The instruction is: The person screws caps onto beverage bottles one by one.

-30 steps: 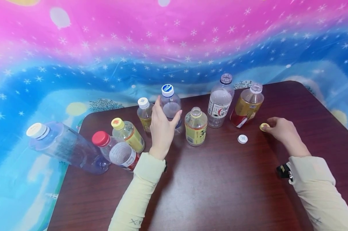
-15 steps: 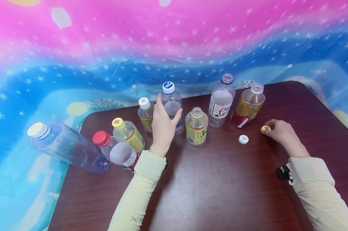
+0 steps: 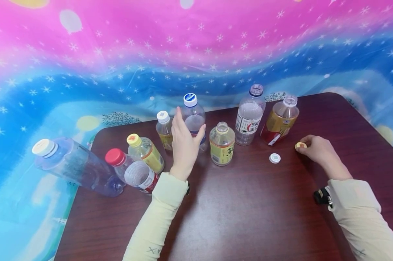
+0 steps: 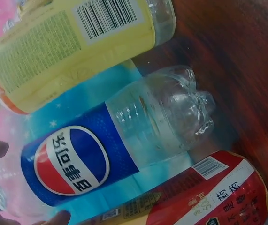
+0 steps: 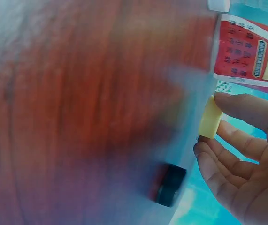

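My left hand (image 3: pixel 185 145) stands in a wide C by a Pepsi bottle (image 3: pixel 194 121) with a blue-and-white cap, fingers straight on one side and thumb out on the other. The left wrist view shows that bottle (image 4: pixel 82 157) upright behind the thumb and a fingertip. On the right, my right hand (image 3: pixel 322 150) pinches a yellow bottle cap (image 3: pixel 301 145) at the tabletop. In the right wrist view thumb and fingers hold this cap (image 5: pixel 210 117) by its edges. A small black cap-like piece (image 5: pixel 171 185) sits near those fingers, hidden in the head view. A white cap (image 3: pixel 274 158) lies close by.
Uncapped bottles, a yellow-label one (image 3: pixel 222 145), a clear one (image 3: pixel 248 116) and a gold-red one (image 3: pixel 279 119), stand at the back. Capped ones line the left: large clear (image 3: pixel 82 166), red-capped (image 3: pixel 131 170), yellow-capped (image 3: pixel 145 154), white-capped (image 3: pixel 164 128).
The yellow cap has turned slightly in my right fingers, so its lettered top shows more than a second ago. My left hand has stayed almost still beside the Pepsi bottle.
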Demonstrator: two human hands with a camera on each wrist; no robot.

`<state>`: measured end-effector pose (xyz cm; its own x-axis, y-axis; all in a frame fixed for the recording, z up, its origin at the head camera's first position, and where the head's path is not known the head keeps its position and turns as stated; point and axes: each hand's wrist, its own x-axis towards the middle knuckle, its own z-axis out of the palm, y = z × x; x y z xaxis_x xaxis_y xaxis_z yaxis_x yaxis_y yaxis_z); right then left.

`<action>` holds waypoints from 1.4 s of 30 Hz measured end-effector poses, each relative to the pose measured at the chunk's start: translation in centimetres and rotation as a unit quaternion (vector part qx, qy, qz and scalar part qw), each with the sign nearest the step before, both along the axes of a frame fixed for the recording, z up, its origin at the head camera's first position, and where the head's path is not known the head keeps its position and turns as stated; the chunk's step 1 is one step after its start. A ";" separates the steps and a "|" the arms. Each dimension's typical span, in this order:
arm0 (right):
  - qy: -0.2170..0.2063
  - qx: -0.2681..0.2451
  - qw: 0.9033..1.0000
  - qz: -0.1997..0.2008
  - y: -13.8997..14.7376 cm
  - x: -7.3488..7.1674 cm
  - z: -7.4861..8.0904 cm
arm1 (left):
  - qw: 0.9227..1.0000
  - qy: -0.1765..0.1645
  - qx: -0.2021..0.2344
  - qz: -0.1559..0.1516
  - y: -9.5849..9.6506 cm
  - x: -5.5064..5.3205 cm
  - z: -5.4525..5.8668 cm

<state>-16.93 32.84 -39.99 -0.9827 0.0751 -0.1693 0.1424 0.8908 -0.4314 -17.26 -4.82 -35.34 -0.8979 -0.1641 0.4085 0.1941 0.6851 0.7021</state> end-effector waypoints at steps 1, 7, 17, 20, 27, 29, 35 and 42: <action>0.003 -0.001 1.000 0.001 -0.1 0.0 0.1 | 1.000 0.010 0.000 0.001 0.1 0.3 0.0; 0.029 0.001 1.000 0.006 -0.6 0.3 1.4 | 0.993 0.119 -0.019 0.002 0.8 2.6 -0.7; 0.046 -0.005 0.999 0.000 -1.6 1.1 3.3 | 0.984 0.146 -0.095 -0.037 3.4 4.9 -2.6; 0.053 -0.008 0.999 0.002 -1.9 1.3 3.8 | 0.989 0.097 -0.100 -0.046 4.1 5.0 -3.0; 0.073 -0.018 0.997 0.014 -3.1 1.9 4.8 | 0.994 0.036 -0.094 -0.041 4.8 4.6 -3.5; 0.075 -0.020 0.997 0.020 -3.4 2.0 5.1 | 0.995 0.024 -0.093 -0.040 4.8 4.5 -3.6; 0.084 -0.025 0.996 0.028 -4.0 2.6 5.9 | 0.997 -0.002 -0.065 -0.048 4.8 4.2 -3.7; 0.108 -0.022 0.993 0.030 -4.5 3.1 6.7 | 0.997 -0.007 -0.027 -0.068 4.8 4.3 -3.5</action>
